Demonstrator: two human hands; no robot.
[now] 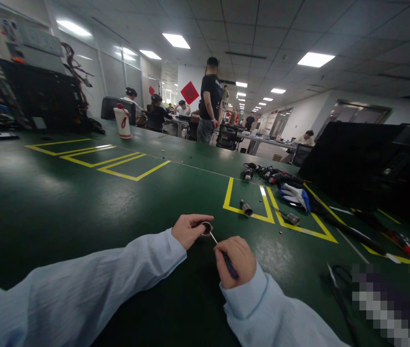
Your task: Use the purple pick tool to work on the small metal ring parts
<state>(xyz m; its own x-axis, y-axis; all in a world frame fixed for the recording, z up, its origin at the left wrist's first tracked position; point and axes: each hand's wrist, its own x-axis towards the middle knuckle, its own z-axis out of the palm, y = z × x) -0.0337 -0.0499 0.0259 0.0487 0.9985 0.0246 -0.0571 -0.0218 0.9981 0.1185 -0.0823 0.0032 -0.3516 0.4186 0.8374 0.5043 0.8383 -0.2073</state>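
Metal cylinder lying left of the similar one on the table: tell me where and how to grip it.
Probably best pinched across its wide barrel, coming from above on the near side. The metal cylinder lies on its side on the green table, wide end toward the wearer; its slimmer neck, pointing away, offers less to hold.

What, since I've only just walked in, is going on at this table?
A person in light blue sleeves is using both hands over a green table. The left hand holds a round metal part; the right hand grips a dark-handled tool, its thin shaft pointing to that part. Two other metal pieces lie by yellow tape ahead, near a blue-and-white glove.
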